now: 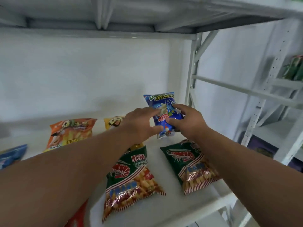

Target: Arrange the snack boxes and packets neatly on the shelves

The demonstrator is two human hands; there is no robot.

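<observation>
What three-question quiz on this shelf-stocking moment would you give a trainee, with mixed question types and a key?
1. True or false: both hands grip the blue foil snack packet near the back right of the white metal shelf.
2. Multiple choice: which packets lie flat nearest the shelf's front edge? A) two green prawn cracker packets B) two blue packets C) two orange packets
3. Fill in: to the left of the left hand lies an ___ chip packet.

Key
1. True: the left hand and the right hand each pinch a side of it.
2. A: the left green prawn cracker packet and the right green prawn cracker packet.
3. orange
</observation>
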